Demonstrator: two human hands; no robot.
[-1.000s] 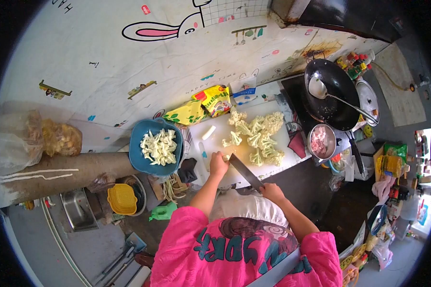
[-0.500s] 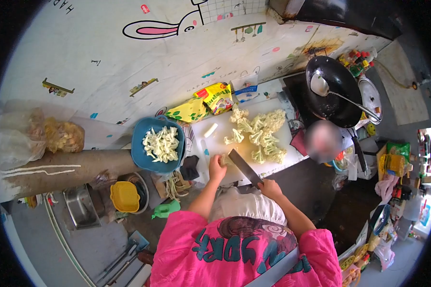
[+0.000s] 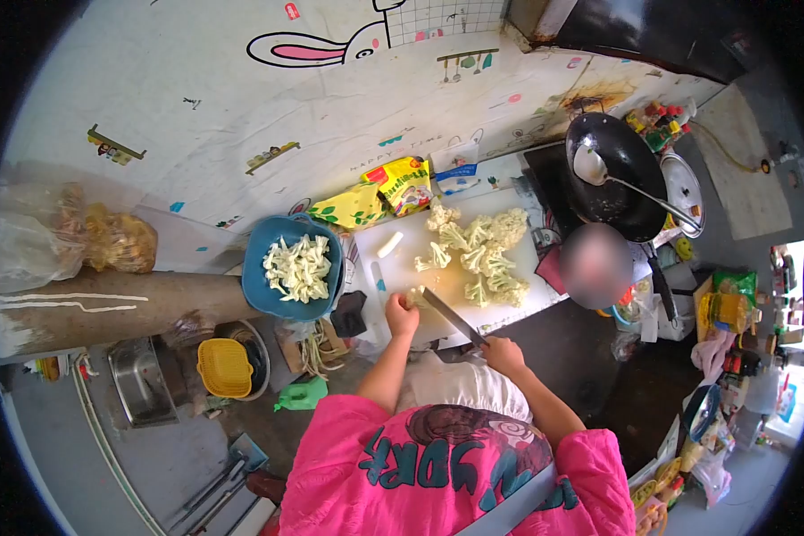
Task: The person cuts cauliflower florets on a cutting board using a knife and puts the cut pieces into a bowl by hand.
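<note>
My right hand grips the handle of a kitchen knife with a broad blade, its tip end pointing up and left over the white cutting board. Close to the blade, my left hand is closed on a small cauliflower floret at the board's near left. Larger cauliflower pieces lie in a pile on the right half of the board. A cut white stem lies at its upper left. Left of the board, a blue basin holds many cut florets.
A black wok with a metal ladle stands on the stove at right. Yellow packets lean against the wall behind the board. Below left are a yellow basket and a metal sink. A blurred round patch lies beside the board.
The knife blade has turned from showing its broad face to a narrower, more edge-on view beside the floret. My left hand keeps its hold. The whole view has shifted slightly.
</note>
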